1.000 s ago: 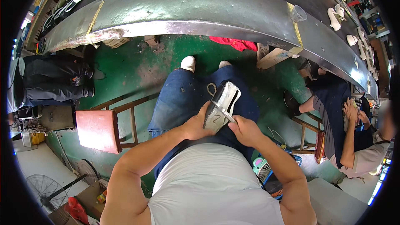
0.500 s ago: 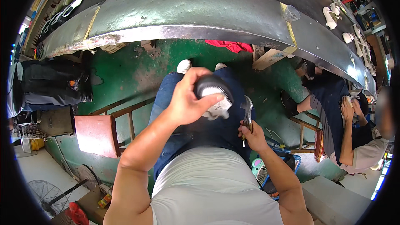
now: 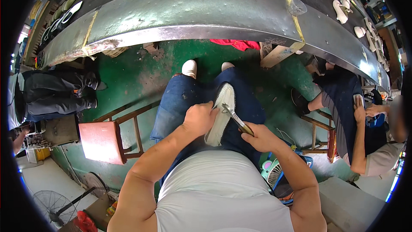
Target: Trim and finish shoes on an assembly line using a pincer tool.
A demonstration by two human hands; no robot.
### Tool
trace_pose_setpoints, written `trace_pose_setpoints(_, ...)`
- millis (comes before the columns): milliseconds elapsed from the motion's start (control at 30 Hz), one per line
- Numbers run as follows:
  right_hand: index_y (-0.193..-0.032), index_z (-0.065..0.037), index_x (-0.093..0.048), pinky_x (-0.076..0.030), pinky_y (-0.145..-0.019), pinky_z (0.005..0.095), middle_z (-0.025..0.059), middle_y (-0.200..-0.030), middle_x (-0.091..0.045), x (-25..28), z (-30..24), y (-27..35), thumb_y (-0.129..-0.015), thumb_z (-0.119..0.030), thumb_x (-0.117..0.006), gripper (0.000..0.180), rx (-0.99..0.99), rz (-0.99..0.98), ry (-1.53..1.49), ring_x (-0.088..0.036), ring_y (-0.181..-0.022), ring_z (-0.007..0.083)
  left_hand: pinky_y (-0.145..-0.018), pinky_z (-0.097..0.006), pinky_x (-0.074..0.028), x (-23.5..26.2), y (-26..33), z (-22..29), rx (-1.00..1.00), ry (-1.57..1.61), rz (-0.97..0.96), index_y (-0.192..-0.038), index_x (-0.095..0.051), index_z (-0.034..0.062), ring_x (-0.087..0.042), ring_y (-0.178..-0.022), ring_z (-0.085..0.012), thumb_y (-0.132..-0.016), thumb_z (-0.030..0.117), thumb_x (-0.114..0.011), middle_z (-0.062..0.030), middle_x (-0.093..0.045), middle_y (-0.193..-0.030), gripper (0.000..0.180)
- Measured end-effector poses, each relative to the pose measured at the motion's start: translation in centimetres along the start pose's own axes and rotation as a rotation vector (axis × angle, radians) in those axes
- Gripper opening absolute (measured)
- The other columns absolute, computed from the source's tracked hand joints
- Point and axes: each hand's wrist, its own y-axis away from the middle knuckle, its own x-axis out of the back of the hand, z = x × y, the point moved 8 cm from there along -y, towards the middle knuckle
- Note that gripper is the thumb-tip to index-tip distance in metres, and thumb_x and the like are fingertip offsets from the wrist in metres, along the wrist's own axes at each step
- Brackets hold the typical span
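On my thighs lies a shoe (image 3: 223, 124), its pale underside turned up and a stitched, ridged edge running round it. My left hand (image 3: 200, 119) is closed at the shoe's left edge, thumb and fingers pressed together there; the fingertips are partly hidden. In my right hand (image 3: 257, 136) is a pair of metal pincers (image 3: 234, 117), gripped by the handles. Their curved head touches or hovers just over the middle of the shoe's underside; I cannot tell which.
Ahead runs a metal-edged workbench (image 3: 189, 10) with a dark top, bearing shoes and a clear plastic cup (image 3: 297, 6). A stool (image 3: 103, 141) stands at left, a small fan (image 3: 272, 171) at right. Seated at right, a co-worker (image 3: 365, 133) handles something pale; another person's legs (image 3: 60, 90) show at left.
The shoe has come down from my raised left hand onto my thighs, underside up. My left hand has shifted to its edge. The pincers have moved left and tilted over the shoe.
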Motion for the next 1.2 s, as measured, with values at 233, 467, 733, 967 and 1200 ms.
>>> trace_pose_setpoints(233, -0.100, 0.001, -0.059, -0.050, -0.057, 0.0368, 0.0135, -0.082, -0.065, 1.4, -0.8, -1.8, -0.095, -0.023, -0.058, 0.024, -0.295, -0.312, 0.060, -0.061, -0.057, 0.0204, -0.054, -0.042, -0.055, 0.4, 0.5, 1.8, -0.182, -0.158, 0.201, -0.069, -0.060, 0.0038, -0.065, -0.056, -0.0337, -0.089, 0.018, -0.063, -0.0158, -0.065, -0.066, 0.025)
trace_pose_setpoints(467, -0.103, 0.002, -0.063, -0.054, -0.068, 0.0360, 0.0117, -0.084, -0.069, 3.5, -2.9, -4.1, -0.099, -0.028, -0.056, 0.031, -0.404, -0.497, 0.279, -0.067, -0.076, 0.0199, -0.072, -0.036, -0.055, -0.8, 0.1, -0.8, 0.023, 0.265, 0.236, -0.096, -0.067, -0.0013, -0.069, -0.077, -0.0297, -0.098, 0.026, -0.058, -0.0176, -0.070, -0.085, 0.028)
trace_pose_setpoints(733, -0.095, 0.004, -0.062, -0.051, -0.075, 0.0503, 0.0259, -0.088, -0.067, -1.3, -1.0, -5.2, -0.096, -0.027, -0.058, 0.031, -0.063, -0.030, 0.213, -0.066, -0.083, 0.0441, -0.110, -0.036, -0.039, -7.8, 0.8, -5.6, 0.508, 1.604, -0.169, -0.155, -0.024, 0.0046, -0.045, -0.132, -0.0214, -0.102, 0.042, -0.056, -0.0106, -0.046, -0.146, 0.073)
trace_pose_setpoints(967, -0.105, 0.002, -0.063, -0.052, -0.058, 0.0379, 0.0137, -0.082, -0.067, -5.8, 3.0, -4.1, -0.095, -0.030, -0.065, 0.034, -0.352, 0.046, -0.356, -0.066, -0.070, 0.0228, -0.104, -0.035, -0.044, -8.1, -0.6, -6.3, 0.467, 1.368, -0.129, -0.153, -0.030, 0.0080, -0.052, -0.122, -0.0190, -0.093, 0.042, -0.071, -0.0095, -0.054, -0.137, 0.081)
trace_pose_setpoints(1200, -0.117, 0.005, -0.060, -0.048, -0.049, 0.0210, 0.0077, -0.092, -0.065, -5.8, 5.6, -4.0, -0.100, -0.016, -0.059, 0.027, -0.288, -0.306, -1.151, -0.064, -0.074, 0.0144, -0.099, -0.036, -0.047, -7.4, -0.5, -4.8, 0.517, 1.315, -0.138, -0.149, -0.037, 0.0054, -0.057, -0.116, -0.0196, -0.094, 0.031, -0.070, -0.0096, -0.060, -0.129, 0.069)
